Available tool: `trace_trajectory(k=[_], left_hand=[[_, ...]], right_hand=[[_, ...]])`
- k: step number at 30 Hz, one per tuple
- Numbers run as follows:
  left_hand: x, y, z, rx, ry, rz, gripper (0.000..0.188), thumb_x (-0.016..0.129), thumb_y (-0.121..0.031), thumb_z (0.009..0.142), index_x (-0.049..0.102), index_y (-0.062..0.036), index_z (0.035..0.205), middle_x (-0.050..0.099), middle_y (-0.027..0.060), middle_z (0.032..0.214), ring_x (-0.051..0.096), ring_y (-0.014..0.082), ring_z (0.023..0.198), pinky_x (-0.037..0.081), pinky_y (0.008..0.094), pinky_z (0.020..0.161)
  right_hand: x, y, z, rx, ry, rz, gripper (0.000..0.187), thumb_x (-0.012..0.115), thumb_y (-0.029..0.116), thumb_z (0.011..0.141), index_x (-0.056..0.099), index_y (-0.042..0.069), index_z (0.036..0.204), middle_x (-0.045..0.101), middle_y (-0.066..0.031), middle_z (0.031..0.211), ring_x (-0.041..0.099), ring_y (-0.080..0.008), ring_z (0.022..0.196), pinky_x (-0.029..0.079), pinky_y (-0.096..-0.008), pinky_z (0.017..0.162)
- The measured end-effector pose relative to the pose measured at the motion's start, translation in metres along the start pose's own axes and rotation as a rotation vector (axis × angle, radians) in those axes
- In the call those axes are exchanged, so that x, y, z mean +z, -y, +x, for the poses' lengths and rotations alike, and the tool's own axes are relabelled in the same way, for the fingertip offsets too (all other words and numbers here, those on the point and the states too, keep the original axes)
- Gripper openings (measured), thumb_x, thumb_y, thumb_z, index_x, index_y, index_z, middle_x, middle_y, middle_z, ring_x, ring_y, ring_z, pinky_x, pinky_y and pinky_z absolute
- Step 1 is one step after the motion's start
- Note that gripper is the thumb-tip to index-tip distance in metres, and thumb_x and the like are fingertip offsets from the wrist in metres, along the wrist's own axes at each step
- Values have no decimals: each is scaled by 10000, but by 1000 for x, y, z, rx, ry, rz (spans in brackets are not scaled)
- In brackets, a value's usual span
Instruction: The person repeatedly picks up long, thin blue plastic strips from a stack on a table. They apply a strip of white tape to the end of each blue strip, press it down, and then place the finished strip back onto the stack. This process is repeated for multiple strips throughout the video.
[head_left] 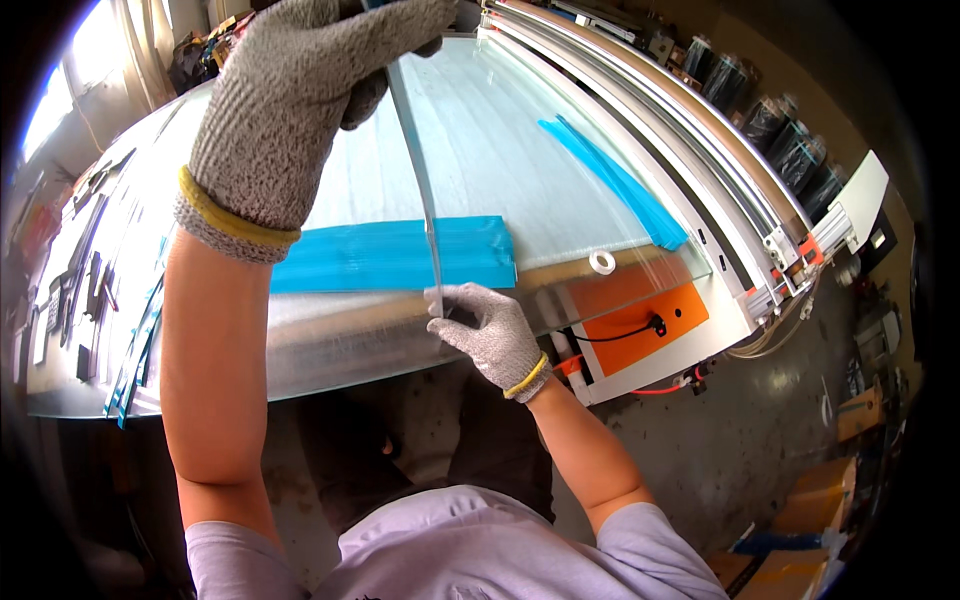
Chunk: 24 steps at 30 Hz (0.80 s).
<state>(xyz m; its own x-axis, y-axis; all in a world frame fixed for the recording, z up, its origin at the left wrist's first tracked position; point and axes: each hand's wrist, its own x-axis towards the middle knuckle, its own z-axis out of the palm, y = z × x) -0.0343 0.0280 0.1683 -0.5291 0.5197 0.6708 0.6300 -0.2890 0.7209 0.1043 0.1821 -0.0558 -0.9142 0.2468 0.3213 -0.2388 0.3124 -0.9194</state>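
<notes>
A long, narrow, shiny strip (pixel 417 160) stretches between my two hands, slanting over the worktable; its exact material I cannot tell. High on the left, close to the view, my left hand (pixel 290 105) in a grey knit glove with a yellow cuff is closed round the strip's upper part. My right hand (pixel 490 332), gloved alike, pinches the lower end between thumb and fingers just over the table's near edge. Behind the strip lies a flat stack of blue film-covered strips (pixel 390 255). A narrower bundle of blue strips (pixel 620 185) rests farther right.
A glass-topped worktable (pixel 350 330) spans the front. A white ring (pixel 601 262) sits near its right corner. Dark tools and bars (pixel 80 270) lie at the left. To the right runs a long railed machine (pixel 700 160) with an orange panel (pixel 650 330) and cables. Cardboard boxes (pixel 810 495) stand on the floor.
</notes>
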Motion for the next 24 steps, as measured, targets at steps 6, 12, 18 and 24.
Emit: trace_trajectory(k=[6, 12, 18, 24], left_hand=[[3, 1, 5, 2, 18, -122, 467, 686, -204, 998, 584, -20, 1414, 678, 37, 1012, 519, -15, 669, 412, 125, 523], [6, -14, 16, 193, -199, -31, 590, 717, -265, 980, 516, -22, 1479, 705, 49, 975, 542, -2, 675, 420, 142, 531], [0, -24, 17, 207, -239, 109, 582, 712, -206, 966, 506, -84, 1497, 695, 70, 1002, 591, 39, 731, 452, 162, 558], [33, -53, 11, 173, -337, -76, 717, 755, -127, 900, 443, -92, 1545, 666, -6, 870, 546, 34, 675, 401, 165, 517]], right_hand=[[-2, -3, 2, 13, 3, -57, 325, 816, 191, 874, 720, -33, 1089, 721, -154, 963, 706, -223, 838, 560, -339, 780], [-1, -2, 4, -12, 40, -51, 340, 809, 203, 886, 722, -36, 1112, 726, -138, 979, 709, -213, 861, 568, -333, 803], [-1, 7, 6, 63, 114, -107, 289, 774, 69, 902, 729, 2, 1180, 730, -77, 1067, 700, -142, 977, 571, -303, 913], [-2, 1, 5, -24, 75, -40, 351, 805, 188, 891, 719, -40, 1144, 722, -130, 1003, 699, -186, 862, 566, -319, 798]])
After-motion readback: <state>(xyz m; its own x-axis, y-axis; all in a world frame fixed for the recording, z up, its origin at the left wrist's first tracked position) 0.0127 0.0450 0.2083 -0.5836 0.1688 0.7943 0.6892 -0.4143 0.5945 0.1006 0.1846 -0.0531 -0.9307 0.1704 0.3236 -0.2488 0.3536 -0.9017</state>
